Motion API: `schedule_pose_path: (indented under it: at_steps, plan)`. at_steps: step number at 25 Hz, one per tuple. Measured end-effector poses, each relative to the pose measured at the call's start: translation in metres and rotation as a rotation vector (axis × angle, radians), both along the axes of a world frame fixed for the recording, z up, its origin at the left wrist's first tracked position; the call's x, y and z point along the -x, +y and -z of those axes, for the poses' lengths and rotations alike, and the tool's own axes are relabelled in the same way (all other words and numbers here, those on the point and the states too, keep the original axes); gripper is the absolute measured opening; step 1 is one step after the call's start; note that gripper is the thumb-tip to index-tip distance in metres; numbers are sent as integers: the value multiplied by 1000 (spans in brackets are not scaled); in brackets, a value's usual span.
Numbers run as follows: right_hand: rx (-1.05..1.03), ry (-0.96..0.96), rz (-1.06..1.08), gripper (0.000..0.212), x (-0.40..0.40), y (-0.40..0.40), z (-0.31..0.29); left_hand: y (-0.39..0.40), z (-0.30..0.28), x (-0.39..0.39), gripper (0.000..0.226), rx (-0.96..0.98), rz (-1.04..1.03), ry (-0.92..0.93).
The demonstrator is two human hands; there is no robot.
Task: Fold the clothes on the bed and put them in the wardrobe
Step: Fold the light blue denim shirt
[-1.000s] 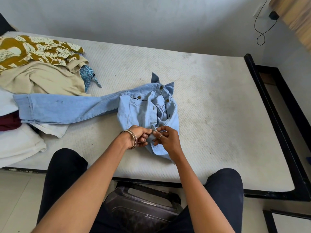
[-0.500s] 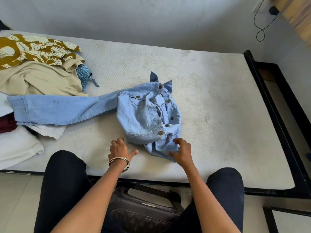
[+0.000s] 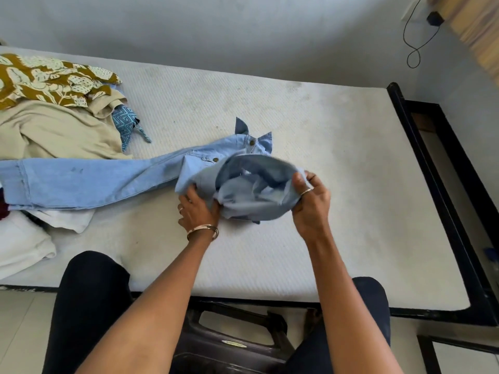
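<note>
A light blue denim jacket (image 3: pixel 205 168) lies on the white mattress (image 3: pixel 337 157), one sleeve stretched far to the left. Its lower part is lifted and turned up, showing the inside. My left hand (image 3: pixel 198 209) grips the bunched hem at the left side, a bangle on the wrist. My right hand (image 3: pixel 310 201) pinches the raised hem at the right, thumb over the cloth edge. The collar points stick up behind. The wardrobe is not in view.
A heap of clothes sits at the left: a mustard leaf-print cloth (image 3: pixel 51 79), a beige garment (image 3: pixel 54 130), a teal patterned piece (image 3: pixel 125 122), white fabric (image 3: pixel 21 244). A black bed frame (image 3: pixel 437 201) runs along the right. A dark plastic stool (image 3: pixel 232 344) stands between my knees.
Both hands had let go of the jacket front and rested near its hem; now they grip the hem and have lifted it up and back over the jacket.
</note>
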State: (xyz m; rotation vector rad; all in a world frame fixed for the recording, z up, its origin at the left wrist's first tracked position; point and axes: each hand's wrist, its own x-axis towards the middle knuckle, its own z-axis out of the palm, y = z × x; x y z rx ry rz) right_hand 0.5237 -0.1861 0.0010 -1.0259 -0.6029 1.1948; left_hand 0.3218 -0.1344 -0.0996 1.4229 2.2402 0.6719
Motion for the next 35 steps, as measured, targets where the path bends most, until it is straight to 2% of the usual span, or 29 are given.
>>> schedule_pose_path:
  at_steps: [2,4,6,7,8,10,11,12,14,16,18,20,22,24,25,26,27,28,30,32,33,34,35]
  plan:
    - [-79,175,-53,29,-10,7,-25,22,-11,17,33,-150,-8,-101]
    - [-120,163,-72,29,-13,6,-38,38,-13,35,11,-191,-111,-324]
    - [-94,117,-17,20,-8,3,-42,37,-18,38,5,-83,-162,-602]
    - [-76,113,4,14,-4,2,-43,30,-21,36,12,-40,-91,-646]
    - [-61,112,2,12,0,1,-44,18,-22,31,33,-4,46,-620]
    - [-51,63,-62,17,12,-1,-53,-6,-8,19,95,63,352,-453]
    - [-76,18,-103,19,17,-1,-58,-16,-4,12,114,108,406,-344]
    - [-124,-25,-146,20,22,-1,-66,-24,0,6,120,121,385,-257]
    - [-234,-76,-209,21,26,3,-82,-28,-7,-2,105,111,163,-202]
    - [-303,-115,-214,20,28,7,-93,-21,-22,1,80,89,-105,-257]
    - [-327,-193,-169,16,27,12,-96,-11,-33,17,58,33,-239,-332]
    - [-311,-295,-24,16,23,19,-94,5,-40,38,38,-55,-284,-381]
    - [-264,-444,203,21,15,24,-90,17,-48,57,33,-160,-344,-463]
    - [-186,-825,450,21,5,22,-76,22,-53,71,31,-257,-276,-410]
    - [-101,-1043,517,22,-1,17,-63,20,-52,79,26,-299,-133,-320]
    - [55,-1228,495,23,-11,9,-44,14,-46,87,24,-306,48,-226]
    - [277,-1366,378,22,-22,-2,-22,3,-37,97,28,-245,209,-151]
    - [533,-1476,175,23,-34,-17,-1,-8,-27,108,29,-113,285,-101]
    - [964,-1613,-394,26,-53,-48,28,-29,-5,135,27,310,299,23]
    - [1097,-1726,-825,14,-66,-67,40,-47,-2,152,30,822,497,151]
    - [1122,-1698,-919,11,-68,-66,38,-48,-8,154,28,991,531,120]
    - [1140,-1598,-900,10,-68,-59,39,-44,-21,150,21,1073,499,35]
    - [1146,-1418,-802,8,-64,-45,41,-33,-33,143,14,1041,406,-75]
